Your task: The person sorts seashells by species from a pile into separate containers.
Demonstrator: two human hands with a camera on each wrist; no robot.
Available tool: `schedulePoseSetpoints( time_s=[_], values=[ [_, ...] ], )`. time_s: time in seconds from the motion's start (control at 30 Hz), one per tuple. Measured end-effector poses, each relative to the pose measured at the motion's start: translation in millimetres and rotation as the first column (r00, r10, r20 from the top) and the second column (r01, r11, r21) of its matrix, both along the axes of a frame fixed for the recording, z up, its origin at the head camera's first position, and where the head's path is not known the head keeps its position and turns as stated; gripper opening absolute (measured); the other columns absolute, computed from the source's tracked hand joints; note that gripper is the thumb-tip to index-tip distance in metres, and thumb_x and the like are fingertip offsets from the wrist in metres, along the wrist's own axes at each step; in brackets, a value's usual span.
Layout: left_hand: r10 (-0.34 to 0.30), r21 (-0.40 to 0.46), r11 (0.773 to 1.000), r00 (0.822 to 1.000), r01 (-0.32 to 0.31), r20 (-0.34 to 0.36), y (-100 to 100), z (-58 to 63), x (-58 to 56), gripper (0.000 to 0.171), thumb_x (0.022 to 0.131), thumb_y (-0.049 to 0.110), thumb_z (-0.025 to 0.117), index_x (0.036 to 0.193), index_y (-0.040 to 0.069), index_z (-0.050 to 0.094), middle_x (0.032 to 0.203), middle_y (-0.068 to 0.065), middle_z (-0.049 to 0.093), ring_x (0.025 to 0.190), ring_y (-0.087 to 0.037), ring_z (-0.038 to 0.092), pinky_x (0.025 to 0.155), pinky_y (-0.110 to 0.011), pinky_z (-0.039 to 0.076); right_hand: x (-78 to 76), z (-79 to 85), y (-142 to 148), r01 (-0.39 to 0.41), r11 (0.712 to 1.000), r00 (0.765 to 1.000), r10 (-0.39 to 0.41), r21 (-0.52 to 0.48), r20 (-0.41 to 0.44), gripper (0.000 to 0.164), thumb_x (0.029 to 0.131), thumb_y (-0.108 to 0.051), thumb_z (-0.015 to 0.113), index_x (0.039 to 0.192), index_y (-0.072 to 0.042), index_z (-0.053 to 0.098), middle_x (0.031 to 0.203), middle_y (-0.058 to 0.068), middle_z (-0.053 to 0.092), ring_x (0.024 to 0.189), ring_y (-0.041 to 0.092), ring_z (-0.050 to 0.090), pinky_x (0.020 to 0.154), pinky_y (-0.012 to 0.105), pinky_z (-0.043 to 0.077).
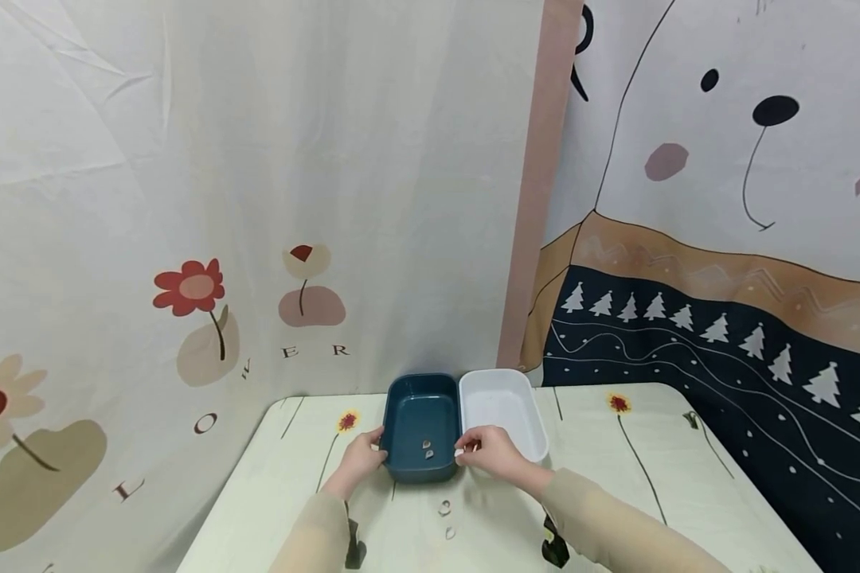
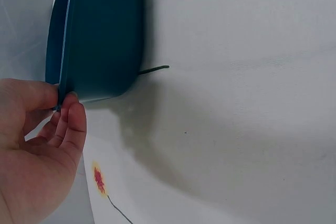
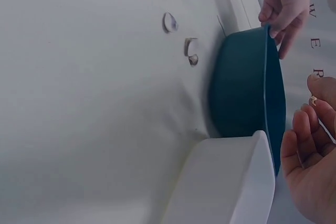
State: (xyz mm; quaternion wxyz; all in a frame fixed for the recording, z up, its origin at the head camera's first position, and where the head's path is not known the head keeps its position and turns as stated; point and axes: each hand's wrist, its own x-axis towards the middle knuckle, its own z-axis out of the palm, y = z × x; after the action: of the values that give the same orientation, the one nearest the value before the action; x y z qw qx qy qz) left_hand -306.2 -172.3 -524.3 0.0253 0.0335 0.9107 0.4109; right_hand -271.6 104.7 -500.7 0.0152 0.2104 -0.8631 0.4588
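A dark blue tray (image 1: 403,422) stands on the table against a white tray (image 1: 505,406). Two small pale pieces (image 1: 427,450) lie inside the blue one near its front wall. My left hand (image 1: 364,459) pinches the blue tray's near left corner. In the left wrist view the thumb and fingers of that hand (image 2: 60,104) close on the rim of the blue tray (image 2: 105,35). My right hand (image 1: 473,450) is at the tray's near right corner. There it (image 3: 311,107) pinches a small pale piece (image 3: 313,99) beside the blue tray (image 3: 241,87) and white tray (image 3: 226,182).
Two more pale pieces (image 1: 445,508) lie loose on the flower-printed tablecloth (image 1: 616,477) in front of the blue tray, and they also show in the right wrist view (image 3: 169,22). Printed curtains (image 1: 258,199) hang close behind the table. The table's left edge (image 1: 232,497) is near.
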Motion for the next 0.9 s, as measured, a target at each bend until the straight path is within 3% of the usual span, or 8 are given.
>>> schedulePoseSetpoints(
  time_s=[0.37, 0.7, 0.9],
  values=[
    [0.003, 0.008, 1.0, 1.0, -0.003, 0.004, 1, 0.2, 0.6, 0.056, 0.084, -0.006, 0.06, 0.137, -0.012, 0.044, 0.109, -0.024, 0.06, 0.067, -0.017, 0.055, 0.062, -0.03, 0.048, -15.6, 12.6, -3, 0.041, 0.999, 0.999, -0.041, -0.005, 0.018, 0.012, 0.081, -0.009, 0.075, 0.092, -0.005, 0.073, 0.073, -0.004, 0.058, 0.069, 0.014, 0.05, 0.06, 0.026, 0.044],
    [-0.024, 0.019, 1.0, 0.999, 0.024, -0.03, -1, 2.4, 3.5, 0.056, 0.083, -0.006, 0.06, 0.136, -0.014, 0.044, 0.102, -0.022, 0.059, 0.062, -0.015, 0.052, 0.059, -0.029, 0.046, -25.6, 19.1, -8, 0.052, 0.999, 0.998, -0.052, -0.007, 0.04, 0.012, 0.084, -0.01, 0.073, 0.094, -0.004, 0.072, 0.077, -0.003, 0.06, 0.072, 0.015, 0.053, 0.062, 0.028, 0.047],
    [-0.01, 0.004, 1.0, 1.0, 0.01, -0.019, 0, 2.3, 2.9, 0.056, 0.083, -0.006, 0.06, 0.137, -0.013, 0.044, 0.105, -0.023, 0.06, 0.061, -0.015, 0.052, 0.059, -0.029, 0.046, -30.0, 17.1, -13, 0.059, 0.998, 0.995, -0.058, -0.017, 0.075, 0.013, 0.084, -0.008, 0.072, 0.096, -0.001, 0.071, 0.077, -0.001, 0.06, 0.069, 0.014, 0.055, 0.061, 0.026, 0.049]
  ],
)
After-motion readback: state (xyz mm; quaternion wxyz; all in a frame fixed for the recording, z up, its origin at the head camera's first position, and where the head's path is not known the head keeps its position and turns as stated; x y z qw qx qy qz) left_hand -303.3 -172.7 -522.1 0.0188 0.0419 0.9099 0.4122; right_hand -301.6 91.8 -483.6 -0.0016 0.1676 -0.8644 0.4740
